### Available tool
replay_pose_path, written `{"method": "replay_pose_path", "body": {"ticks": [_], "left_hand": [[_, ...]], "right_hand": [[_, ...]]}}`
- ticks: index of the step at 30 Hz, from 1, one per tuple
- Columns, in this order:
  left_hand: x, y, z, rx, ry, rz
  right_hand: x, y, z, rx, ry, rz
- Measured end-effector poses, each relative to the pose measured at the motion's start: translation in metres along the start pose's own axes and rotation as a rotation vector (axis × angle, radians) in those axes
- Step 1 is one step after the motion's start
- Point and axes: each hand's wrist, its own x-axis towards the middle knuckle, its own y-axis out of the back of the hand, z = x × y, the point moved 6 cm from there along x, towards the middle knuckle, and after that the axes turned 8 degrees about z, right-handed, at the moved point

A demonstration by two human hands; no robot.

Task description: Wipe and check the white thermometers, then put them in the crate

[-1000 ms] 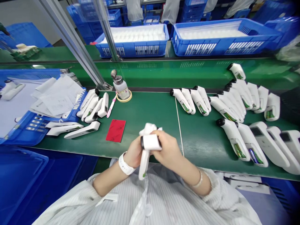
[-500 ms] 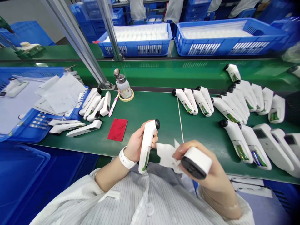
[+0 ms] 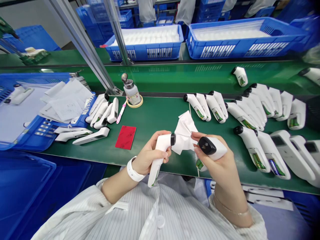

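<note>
My left hand (image 3: 152, 155) is wrapped round a white infrared thermometer (image 3: 160, 146) with a black tip, its tip pointing up and right and its green inside showing low on the handle. My right hand (image 3: 217, 156) grips a second infrared thermometer (image 3: 218, 149), its black sensor end turned towards the left hand and green showing at its handle. Between the hands a creased white wipe (image 3: 185, 131) lies over the green bench, its right edge at the right fingertips. Whether those fingers still pinch it I cannot tell.
Several thermometers lie in rows at right (image 3: 252, 150), others at left (image 3: 100, 113) beside a blue crate (image 3: 45, 131) with papers. A red square (image 3: 125, 137), a pump bottle (image 3: 132, 91) and a pink-and-white brush (image 3: 121, 111) are nearby. Behind runs a green belt (image 3: 160, 78).
My right hand has turned its thermometer, bringing the black end up. The wipe has moved up and spread over the bench. On the belt, a thermometer has shifted left.
</note>
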Motion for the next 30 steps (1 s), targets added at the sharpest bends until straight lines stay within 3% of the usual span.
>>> {"method": "replay_pose_path", "body": {"ticks": [7,13,16,18,20,21,24,27,30], "left_hand": [[0.006,0.004,-0.003,0.071,-0.074,0.045],[0.014,0.008,-0.008,-0.047,0.018,0.080],[0.012,0.009,-0.004,-0.034,-0.011,0.074],[0.006,0.010,0.005,0.164,-0.122,0.092],[-0.004,0.005,0.016,0.546,-0.327,0.066],[-0.010,-0.001,0.021,0.758,-0.467,0.013],[-0.024,-0.029,0.006,1.163,-0.818,-0.406],[-0.032,-0.052,-0.029,1.174,-0.975,-0.762],[-0.044,-0.079,-0.065,1.192,-1.074,-1.057]], "right_hand": [[-0.002,-0.003,0.006,0.016,-0.053,-0.044],[0.002,-0.001,0.042,0.298,-0.325,-0.031],[0.004,-0.004,0.061,0.447,-0.437,-0.030],[-0.004,-0.012,0.072,0.612,-0.581,-0.048],[-0.023,-0.025,0.078,0.807,-0.780,-0.117],[-0.033,-0.032,0.079,0.892,-0.864,-0.156],[-0.057,-0.046,0.076,0.999,-0.998,-0.251],[-0.063,-0.044,0.069,1.043,-1.007,-0.292],[-0.068,-0.023,0.070,1.023,-0.968,-0.259]]}}
